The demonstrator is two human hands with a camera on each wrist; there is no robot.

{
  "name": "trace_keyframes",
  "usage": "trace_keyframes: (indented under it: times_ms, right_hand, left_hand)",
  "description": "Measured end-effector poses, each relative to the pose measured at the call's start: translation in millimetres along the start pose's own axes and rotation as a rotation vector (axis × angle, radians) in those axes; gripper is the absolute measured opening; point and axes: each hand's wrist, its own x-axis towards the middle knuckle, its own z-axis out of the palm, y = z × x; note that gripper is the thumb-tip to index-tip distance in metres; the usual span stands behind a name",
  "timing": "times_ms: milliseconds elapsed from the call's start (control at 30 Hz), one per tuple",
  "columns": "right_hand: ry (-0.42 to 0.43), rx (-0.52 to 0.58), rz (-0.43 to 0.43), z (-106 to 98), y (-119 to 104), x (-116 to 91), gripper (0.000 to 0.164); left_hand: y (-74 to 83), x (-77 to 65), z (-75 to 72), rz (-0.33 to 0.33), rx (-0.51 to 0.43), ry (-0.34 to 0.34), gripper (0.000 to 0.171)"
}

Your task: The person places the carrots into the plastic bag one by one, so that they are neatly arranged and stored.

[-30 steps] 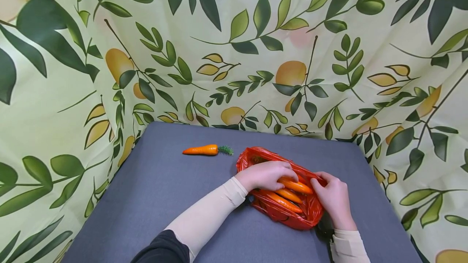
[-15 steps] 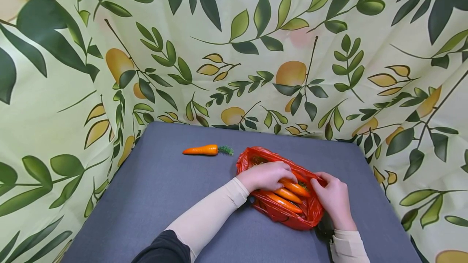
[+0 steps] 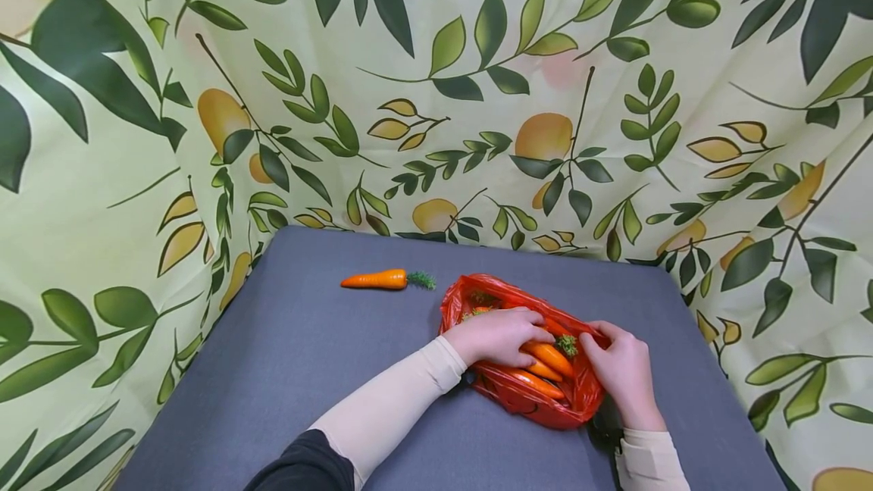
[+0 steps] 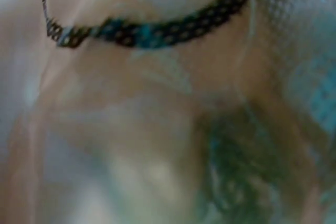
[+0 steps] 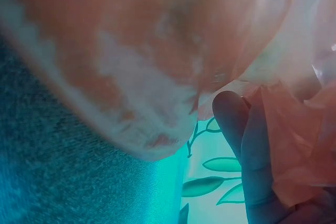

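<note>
In the head view a red plastic bag point(image 3: 508, 400) lies on its side with its mouth facing up, holding several orange carrots point(image 3: 528, 383). My left hand point(image 3: 498, 337) reaches into the mouth, fingers and thumb curled round the upper carrot point(image 3: 554, 358). Some fingertips are hidden among the carrots. At the bag's right end my right hand point(image 3: 619, 366) pinches the rim between thumb and fingers, keeping the mouth spread. The right wrist view shows this hand point(image 5: 252, 150) gripping the crumpled plastic point(image 5: 299, 140). The left wrist view is blurred, crossed by a dark patterned band.
A single carrot point(image 3: 378, 279) with a green top lies on the grey table point(image 3: 307, 354) at the back, left of the bag. Behind and beside the table hangs a leaf-and-fruit patterned cloth point(image 3: 450, 135).
My left hand has shifted slightly inside the bag, and the upper carrot has moved a little towards me. More green tops show now. The right hand stays on the rim.
</note>
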Motion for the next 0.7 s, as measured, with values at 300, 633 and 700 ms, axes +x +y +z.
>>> trace_keyframes:
  times_ms: [300,633,700]
  right_hand:
    - [-0.011,0.004,0.001,-0.5,-0.9,0.5,0.027]
    - [-0.014,0.006,-0.001,0.5,-0.3,0.5,0.027]
    - [-0.012,0.004,-0.002,1.1,-0.7,0.3,0.027]
  left_hand:
    - [-0.9,-0.7,-7.4,-0.004,-0.038,0.013,0.055]
    - [-2.1,-18.6,-33.1,0.046,-0.135,0.07,0.059]
    - [-2.4,-25.7,-40.3,0.049,-0.153,0.1,0.061]
